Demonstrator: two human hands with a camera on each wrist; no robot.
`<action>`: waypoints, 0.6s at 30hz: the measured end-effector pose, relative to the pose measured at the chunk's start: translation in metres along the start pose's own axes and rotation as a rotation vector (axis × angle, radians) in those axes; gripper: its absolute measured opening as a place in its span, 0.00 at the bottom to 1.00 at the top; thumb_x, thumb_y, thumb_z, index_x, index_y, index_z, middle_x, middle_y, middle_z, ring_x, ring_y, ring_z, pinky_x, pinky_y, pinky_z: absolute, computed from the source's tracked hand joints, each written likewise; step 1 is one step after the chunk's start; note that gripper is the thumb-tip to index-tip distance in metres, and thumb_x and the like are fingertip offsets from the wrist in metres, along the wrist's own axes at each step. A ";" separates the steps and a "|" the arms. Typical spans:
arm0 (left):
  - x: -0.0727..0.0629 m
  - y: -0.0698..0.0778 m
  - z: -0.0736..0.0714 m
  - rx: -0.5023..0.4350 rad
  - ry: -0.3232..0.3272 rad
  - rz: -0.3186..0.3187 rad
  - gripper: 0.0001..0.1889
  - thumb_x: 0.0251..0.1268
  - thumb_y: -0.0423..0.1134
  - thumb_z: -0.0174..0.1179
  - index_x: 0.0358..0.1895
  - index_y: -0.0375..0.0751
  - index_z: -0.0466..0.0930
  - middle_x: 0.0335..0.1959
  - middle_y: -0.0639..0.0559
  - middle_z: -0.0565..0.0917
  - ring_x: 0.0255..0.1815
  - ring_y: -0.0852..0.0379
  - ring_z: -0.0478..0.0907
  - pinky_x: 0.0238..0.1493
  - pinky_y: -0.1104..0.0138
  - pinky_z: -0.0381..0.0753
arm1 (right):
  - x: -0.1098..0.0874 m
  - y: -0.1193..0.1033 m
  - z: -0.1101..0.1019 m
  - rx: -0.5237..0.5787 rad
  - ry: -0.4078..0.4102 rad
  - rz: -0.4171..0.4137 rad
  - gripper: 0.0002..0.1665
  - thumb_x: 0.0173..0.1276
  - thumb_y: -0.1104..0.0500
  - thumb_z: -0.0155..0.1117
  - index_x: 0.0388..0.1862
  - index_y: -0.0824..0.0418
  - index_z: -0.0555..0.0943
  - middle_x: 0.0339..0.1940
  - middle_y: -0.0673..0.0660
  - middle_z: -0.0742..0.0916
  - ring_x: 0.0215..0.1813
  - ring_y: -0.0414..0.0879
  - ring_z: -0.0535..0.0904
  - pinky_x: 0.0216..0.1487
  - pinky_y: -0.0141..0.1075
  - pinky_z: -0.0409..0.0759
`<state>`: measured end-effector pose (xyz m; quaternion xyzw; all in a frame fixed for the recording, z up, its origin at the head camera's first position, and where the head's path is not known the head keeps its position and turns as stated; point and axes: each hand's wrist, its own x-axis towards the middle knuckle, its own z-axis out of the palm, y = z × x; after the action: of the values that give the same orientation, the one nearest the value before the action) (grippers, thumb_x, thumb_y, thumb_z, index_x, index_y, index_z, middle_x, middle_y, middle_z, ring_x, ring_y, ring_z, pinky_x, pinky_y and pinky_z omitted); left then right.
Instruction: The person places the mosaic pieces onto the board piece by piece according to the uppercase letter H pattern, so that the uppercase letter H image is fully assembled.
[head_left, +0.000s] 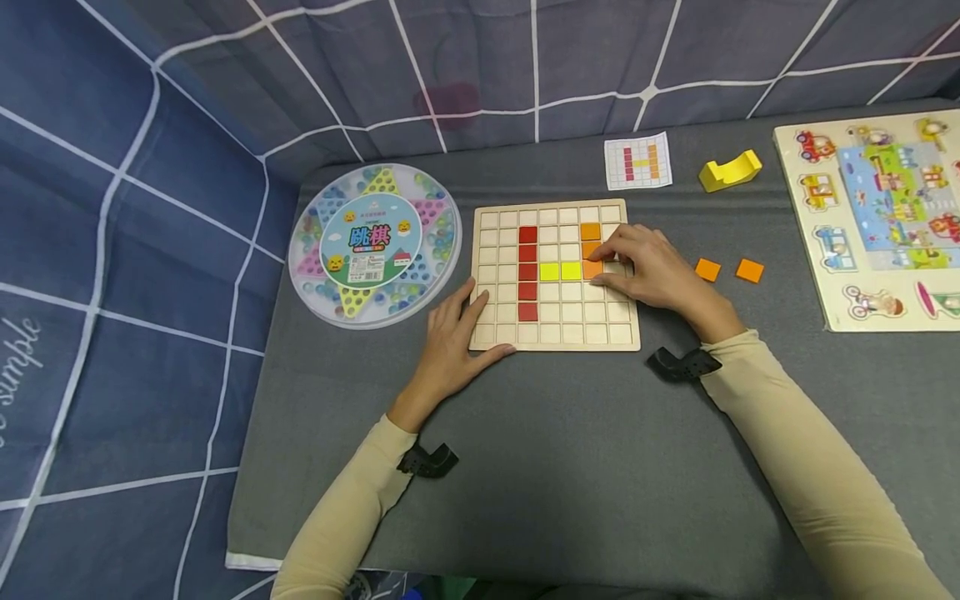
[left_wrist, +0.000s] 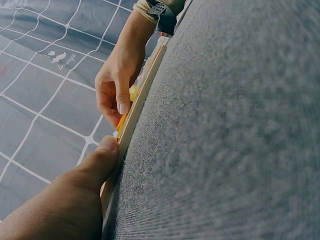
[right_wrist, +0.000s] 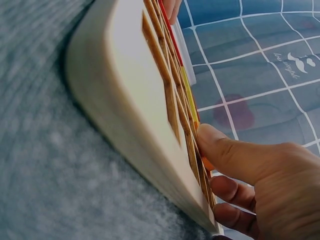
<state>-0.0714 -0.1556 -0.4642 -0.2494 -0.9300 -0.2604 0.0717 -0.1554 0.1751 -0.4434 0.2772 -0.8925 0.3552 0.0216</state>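
A wooden grid board (head_left: 562, 335) lies on the grey cloth. Several red tiles (head_left: 528, 272) form a column on it, and two yellow tiles (head_left: 560, 271) sit side by side to their right. My right hand (head_left: 648, 262) pinches an orange tile (head_left: 592, 269) at the square right of the yellow ones; two more orange tiles (head_left: 590, 232) stand above it in that column. In the right wrist view the thumb (right_wrist: 225, 147) partly covers the tile. My left hand (head_left: 453, 342) rests on the board's lower left corner, fingers extended along the edge and thumb on the front edge.
Two loose orange tiles (head_left: 729, 270) lie right of the board, beside the right hand. Behind the board are a pattern card (head_left: 638, 162) and a yellow curved block (head_left: 731, 172). A round Chinese checkers box (head_left: 375, 242) stands left, a picture puzzle board (head_left: 870, 225) right.
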 end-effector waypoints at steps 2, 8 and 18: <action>0.000 0.000 0.000 -0.001 0.004 0.000 0.50 0.59 0.74 0.47 0.73 0.37 0.64 0.75 0.36 0.59 0.72 0.38 0.60 0.63 0.44 0.59 | 0.000 0.000 0.000 0.002 0.003 -0.007 0.17 0.54 0.59 0.79 0.43 0.59 0.87 0.39 0.56 0.83 0.42 0.49 0.73 0.43 0.43 0.59; 0.000 0.000 0.000 0.000 -0.001 -0.007 0.50 0.58 0.75 0.46 0.73 0.37 0.64 0.76 0.36 0.58 0.72 0.38 0.59 0.63 0.44 0.59 | 0.000 0.001 0.001 -0.005 0.005 -0.007 0.16 0.55 0.59 0.78 0.43 0.59 0.86 0.39 0.56 0.83 0.44 0.50 0.74 0.44 0.43 0.59; 0.000 -0.001 0.000 -0.003 -0.011 -0.013 0.50 0.59 0.75 0.47 0.73 0.38 0.63 0.76 0.37 0.58 0.73 0.38 0.59 0.63 0.44 0.59 | 0.000 -0.002 0.002 -0.023 -0.002 -0.002 0.15 0.55 0.58 0.78 0.41 0.59 0.87 0.38 0.56 0.83 0.44 0.51 0.75 0.44 0.44 0.58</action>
<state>-0.0722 -0.1560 -0.4649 -0.2447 -0.9316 -0.2610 0.0646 -0.1542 0.1729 -0.4440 0.2781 -0.8962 0.3447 0.0243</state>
